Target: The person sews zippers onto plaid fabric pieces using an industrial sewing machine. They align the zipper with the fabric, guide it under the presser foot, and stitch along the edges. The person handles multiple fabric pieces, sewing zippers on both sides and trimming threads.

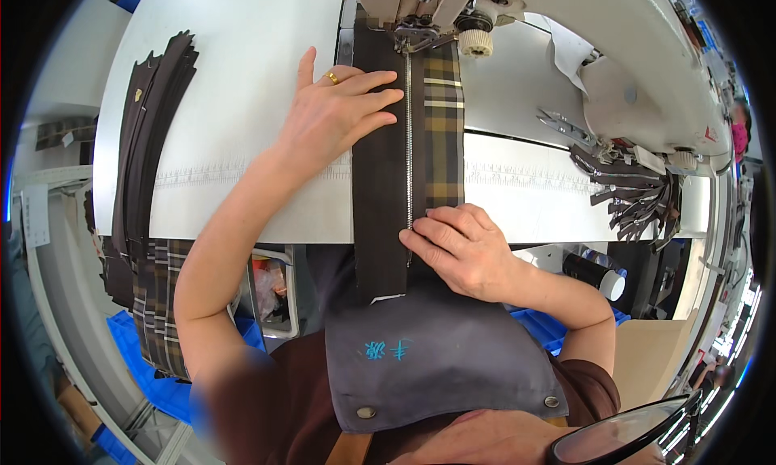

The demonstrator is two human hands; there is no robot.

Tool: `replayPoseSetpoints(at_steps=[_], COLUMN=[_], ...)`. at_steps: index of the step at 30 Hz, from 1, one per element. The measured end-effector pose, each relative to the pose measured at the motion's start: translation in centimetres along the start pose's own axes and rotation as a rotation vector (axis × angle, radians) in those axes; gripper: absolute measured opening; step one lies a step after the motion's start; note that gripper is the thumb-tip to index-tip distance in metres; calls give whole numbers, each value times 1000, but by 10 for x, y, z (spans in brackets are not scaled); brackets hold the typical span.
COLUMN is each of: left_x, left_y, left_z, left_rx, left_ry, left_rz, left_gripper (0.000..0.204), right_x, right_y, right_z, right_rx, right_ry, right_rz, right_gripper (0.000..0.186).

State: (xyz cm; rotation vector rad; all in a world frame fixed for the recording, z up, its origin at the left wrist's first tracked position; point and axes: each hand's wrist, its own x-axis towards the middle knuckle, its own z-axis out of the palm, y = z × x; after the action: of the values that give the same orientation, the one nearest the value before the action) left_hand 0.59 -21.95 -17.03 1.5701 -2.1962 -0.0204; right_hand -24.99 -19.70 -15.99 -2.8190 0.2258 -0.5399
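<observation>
A dark brown fabric strip [378, 182] runs from the sewing machine's presser foot [406, 43] toward me and hangs over the table's front edge. Along its right side lies a zipper [410, 142] with silver metal teeth, and beyond that a brown-and-yellow plaid fabric piece [443, 162]. My left hand [343, 109], with a gold ring, rests flat on the strip, fingers spread close to the teeth. Near the front edge, my right hand [465, 251] pinches the zipper between thumb and fingers, its knuckles by the plaid's lower end.
A stack of dark fabric strips [153, 134] lies on the left, above plaid cloth [162, 303] hanging off the table. Thread snips [564, 126] and a pile of zippers [634, 190] are on the right. Below are blue bins [149, 376] and a black bottle [594, 275] with a white cap.
</observation>
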Motion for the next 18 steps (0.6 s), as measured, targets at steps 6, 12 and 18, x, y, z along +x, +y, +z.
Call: replayPoseSetpoints(at_steps=[6,12,18], left_x=[3,10,11], left_y=[-3,-6,-12], left_z=[-1,-6,-1], left_rx=[-66,-73,51], left_ry=[1,-42,-13], left_rz=[-20,-17,21], left_gripper=[30,30,31], right_x=[0,1,10], right_y=[7,12,20], right_z=[1,2,1], right_rx=[39,53,56], right_ry=[-9,-24,-16], right_rz=[-21,-28,-11], right_gripper=[39,39,39])
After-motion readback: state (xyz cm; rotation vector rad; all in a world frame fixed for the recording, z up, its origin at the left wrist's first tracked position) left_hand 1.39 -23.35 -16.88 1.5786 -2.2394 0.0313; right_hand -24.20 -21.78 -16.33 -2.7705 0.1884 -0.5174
